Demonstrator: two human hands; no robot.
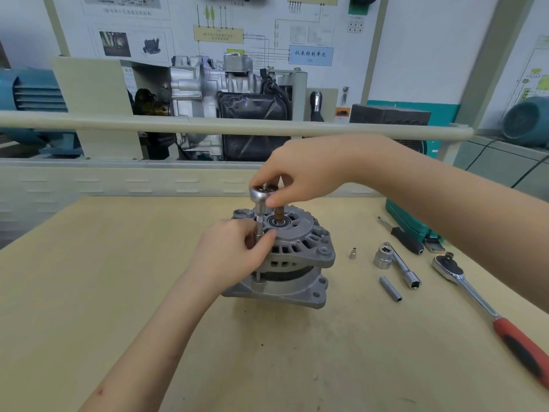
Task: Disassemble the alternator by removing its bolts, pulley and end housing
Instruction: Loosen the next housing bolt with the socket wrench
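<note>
Steel driver (259, 203) on alternator (297, 254), gripped by both hands.

Cutaway engine (228, 93) sat behind the bench rail (237, 126), w/ a wiring-diagram board (267, 31) on the wall. Blue motors at far left (32, 96) & far right (525, 120); green case (407, 221) at the table's (89, 292) right edge.

We stand at a pale wooden workbench (124, 292) facing a cream rail (208, 123), a cutaway engine display (225, 93) behind it, white wall diagram boards (267, 31) above, and 2 blue motors (32, 93) flanking
</note>
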